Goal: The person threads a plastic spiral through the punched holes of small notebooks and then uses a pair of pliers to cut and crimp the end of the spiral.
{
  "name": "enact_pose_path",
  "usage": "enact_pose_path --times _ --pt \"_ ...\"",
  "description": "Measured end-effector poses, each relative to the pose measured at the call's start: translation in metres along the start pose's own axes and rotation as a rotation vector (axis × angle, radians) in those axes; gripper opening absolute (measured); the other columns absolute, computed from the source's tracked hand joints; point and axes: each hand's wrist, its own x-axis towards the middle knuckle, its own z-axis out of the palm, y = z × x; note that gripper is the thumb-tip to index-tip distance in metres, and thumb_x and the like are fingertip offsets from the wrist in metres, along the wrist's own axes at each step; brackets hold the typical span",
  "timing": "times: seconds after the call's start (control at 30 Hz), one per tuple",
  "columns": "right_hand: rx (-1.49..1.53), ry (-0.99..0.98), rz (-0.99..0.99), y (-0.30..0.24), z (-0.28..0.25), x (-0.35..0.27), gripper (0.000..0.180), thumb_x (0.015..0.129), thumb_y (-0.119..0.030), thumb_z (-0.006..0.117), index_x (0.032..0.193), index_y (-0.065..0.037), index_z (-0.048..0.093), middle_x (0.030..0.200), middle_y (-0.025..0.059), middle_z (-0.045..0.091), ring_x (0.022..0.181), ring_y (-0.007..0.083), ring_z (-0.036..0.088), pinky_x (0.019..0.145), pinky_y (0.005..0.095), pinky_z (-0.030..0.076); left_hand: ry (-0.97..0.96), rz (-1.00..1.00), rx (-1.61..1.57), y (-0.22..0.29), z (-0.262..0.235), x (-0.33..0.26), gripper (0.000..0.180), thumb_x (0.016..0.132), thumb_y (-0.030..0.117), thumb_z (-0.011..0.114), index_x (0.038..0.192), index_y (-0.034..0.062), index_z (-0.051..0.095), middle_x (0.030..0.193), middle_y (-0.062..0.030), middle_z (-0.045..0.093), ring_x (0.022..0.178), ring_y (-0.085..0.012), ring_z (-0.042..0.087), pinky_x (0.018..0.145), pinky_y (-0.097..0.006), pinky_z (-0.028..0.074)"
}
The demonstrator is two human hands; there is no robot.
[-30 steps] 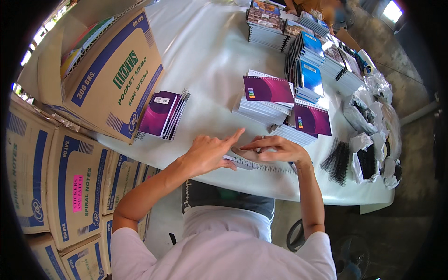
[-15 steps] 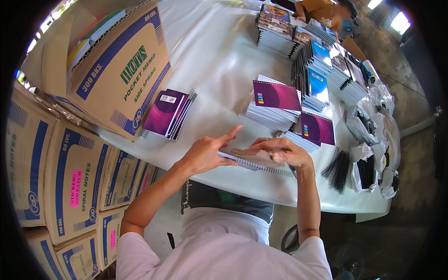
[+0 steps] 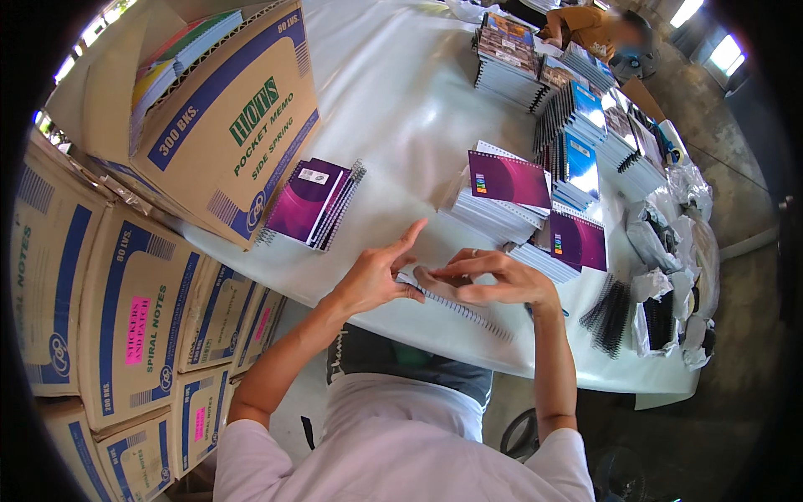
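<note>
In the head view, the person's left hand (image 3: 372, 280) and right hand (image 3: 510, 283) are working close together over the near edge of the pale surface (image 3: 393, 159). A spiral notebook (image 3: 437, 299) is lying between them, its left end sitting at the left thumb and its bound edge slanting down to the right. A wire coil (image 3: 485, 325) is running along that edge and reaching out below the right fingers.

The left index finger is pointing away from the body while the thumb is lying against the notebook's near left end; the other left fingers are hiding, so I cannot tell whether they are gripping it. The right fingers are curling loosely just above the notebook and coil, pointing left; I cannot tell whether they are touching or pinching anything.

Beyond the right hand, purple-covered notebooks (image 3: 508, 177) are resting on white stacks, with blue-covered notebooks (image 3: 583, 167) standing behind. Black coils (image 3: 611, 316) are lying in a heap to the right. Farther left, a purple stack (image 3: 311, 205) is sitting beside a cardboard box (image 3: 242, 134). A co-worker (image 3: 577, 32) is leaning over the far end.
</note>
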Motion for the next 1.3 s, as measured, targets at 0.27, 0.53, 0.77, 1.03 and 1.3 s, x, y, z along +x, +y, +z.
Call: enact_pose_path --times 0.27,0.53,0.77,1.03,1.3 --pt "-0.048 0.030 -0.029 0.002 0.004 0.010 0.049 0.088 -0.043 0.070 0.123 -0.008 0.070 0.105 0.0138 0.068 0.093 0.0241 0.061 0.081 0.0336 0.049 0.030 -0.026 -0.098 -0.006 0.001 -0.001 0.124 0.063 0.005 0.090 0.158 0.0251 0.012 0.146 -0.0149 0.048 0.115 -0.0207 0.062 0.092 -0.034 0.057" --pt "-0.265 0.111 0.127 -0.002 0.010 0.020 0.053 0.087 -0.046 0.070 0.119 -0.004 0.070 0.105 0.0196 0.066 0.094 0.0319 0.063 0.082 0.0407 0.050 0.023 -0.031 -0.100 -0.005 0.002 -0.002 0.123 0.068 0.012 0.089 0.158 0.0171 0.004 0.146 -0.0162 0.045 0.113 -0.0181 0.061 0.090 -0.031 0.055" --pt "-0.721 0.557 -0.063 -0.030 0.050 0.001 0.038 0.078 -0.032 0.077 0.106 -0.007 0.071 0.110 0.0105 0.060 0.106 0.0288 0.055 0.088 0.0421 0.041 0.001 0.177 -0.072 -0.022 0.007 -0.011 0.059 0.082 0.004 0.076 0.137 0.0083 0.056 0.145 -0.0169 0.050 0.131 -0.0216 0.051 0.101 -0.034 0.051" --pt "-0.841 0.602 -0.072 -0.003 0.082 -0.003 0.023 0.079 -0.012 0.073 0.100 -0.006 0.068 0.102 0.0054 0.059 0.098 0.0265 0.054 0.083 0.0400 0.038 -0.005 0.254 -0.030 -0.007 0.022 -0.022 0.064 0.080 -0.013 0.068 0.140 0.0022 0.050 0.146 -0.0126 0.050 0.127 -0.0244 0.056 0.104 -0.035 0.050" --pt "-0.701 0.656 -0.228 -0.019 0.069 -0.025 0.026 0.069 -0.004 0.078 0.092 -0.009 0.066 0.104 0.0050 0.058 0.096 0.0271 0.052 0.085 0.0408 0.036 0.071 0.272 0.054 0.025 0.027 -0.019 0.080 0.082 0.000 0.075 0.150 0.0027 0.033 0.151 -0.0136 0.045 0.126 -0.0267 0.057 0.107 -0.040 0.045"
